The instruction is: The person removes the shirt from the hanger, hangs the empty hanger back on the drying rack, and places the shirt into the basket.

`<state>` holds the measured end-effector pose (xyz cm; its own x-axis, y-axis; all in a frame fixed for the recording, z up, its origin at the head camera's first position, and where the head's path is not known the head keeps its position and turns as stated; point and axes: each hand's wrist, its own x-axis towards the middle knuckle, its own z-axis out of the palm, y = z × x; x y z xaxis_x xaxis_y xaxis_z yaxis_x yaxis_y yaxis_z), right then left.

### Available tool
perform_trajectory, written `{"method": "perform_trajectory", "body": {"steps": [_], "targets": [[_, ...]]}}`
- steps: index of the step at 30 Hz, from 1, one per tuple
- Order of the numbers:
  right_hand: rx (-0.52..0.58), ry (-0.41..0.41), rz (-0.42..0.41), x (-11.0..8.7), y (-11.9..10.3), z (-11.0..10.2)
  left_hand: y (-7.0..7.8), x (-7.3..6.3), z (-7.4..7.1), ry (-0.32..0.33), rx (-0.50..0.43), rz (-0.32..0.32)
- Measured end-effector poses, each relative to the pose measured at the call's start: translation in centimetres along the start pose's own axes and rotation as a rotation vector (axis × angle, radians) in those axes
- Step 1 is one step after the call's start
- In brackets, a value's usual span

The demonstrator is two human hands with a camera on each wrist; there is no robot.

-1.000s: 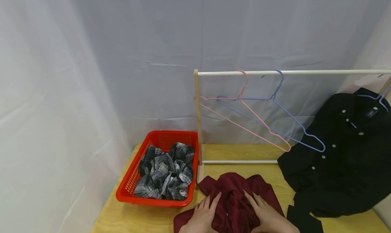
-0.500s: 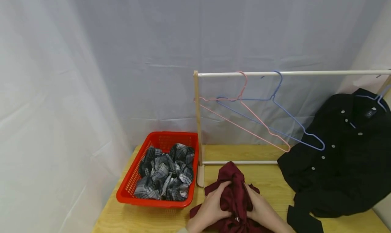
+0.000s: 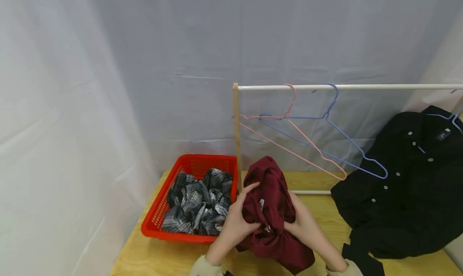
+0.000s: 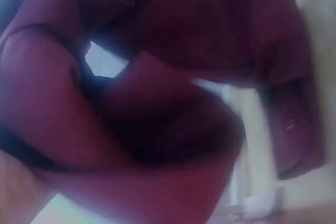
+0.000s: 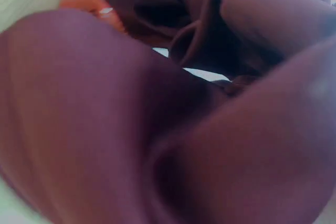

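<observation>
A bunched maroon shirt (image 3: 269, 211) is held up off the table between both hands in the head view. My left hand (image 3: 236, 219) grips its left side, fingers curled and thumb toward the front. On the other side my right hand (image 3: 301, 221) grips the fabric, its fingers partly hidden by the cloth. A small white tag shows near the shirt's middle. Maroon folds of the shirt (image 4: 157, 145) fill most of the left wrist view, and the shirt (image 5: 79, 108) covers nearly all of the right wrist view.
A red basket (image 3: 153, 223) with a crumpled grey plaid shirt (image 3: 197, 201) stands at the left. Behind, a rack's white bar (image 3: 380, 86) carries a pink hanger (image 3: 307, 139) and a blue hanger (image 3: 347, 139). A black shirt (image 3: 408, 195) hangs at the right. Wooden table (image 3: 144, 260) below.
The hands lay spread on the maroon shirt on the table, then gathered it from both sides. Now they have raised it toward the rack.
</observation>
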<state>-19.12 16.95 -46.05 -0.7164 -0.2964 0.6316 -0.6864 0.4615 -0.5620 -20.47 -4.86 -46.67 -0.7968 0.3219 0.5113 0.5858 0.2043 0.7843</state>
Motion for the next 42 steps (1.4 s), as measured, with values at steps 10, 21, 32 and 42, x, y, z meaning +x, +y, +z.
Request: {"method": "perform_trajectory", "body": {"steps": [10, 21, 32, 42], "targets": [[0.082, 0.104, -0.228, 6.8, -4.1, 1.0, 3.1, 1.7, -5.3, 0.217, -0.007, 0.249], [0.028, 0.181, -0.220, 11.6, -4.8, 6.6, 2.7, 2.7, -10.5, 0.334, 0.116, 0.228], [-0.267, -0.267, 0.135, 7.3, -0.2, 11.9, -3.7, 1.4, -8.0, 0.522, 0.360, -0.275], [-0.360, -0.289, 0.030, 5.0, 1.3, 12.3, -2.6, 0.2, -4.9, -0.023, 0.588, -0.149]]}}
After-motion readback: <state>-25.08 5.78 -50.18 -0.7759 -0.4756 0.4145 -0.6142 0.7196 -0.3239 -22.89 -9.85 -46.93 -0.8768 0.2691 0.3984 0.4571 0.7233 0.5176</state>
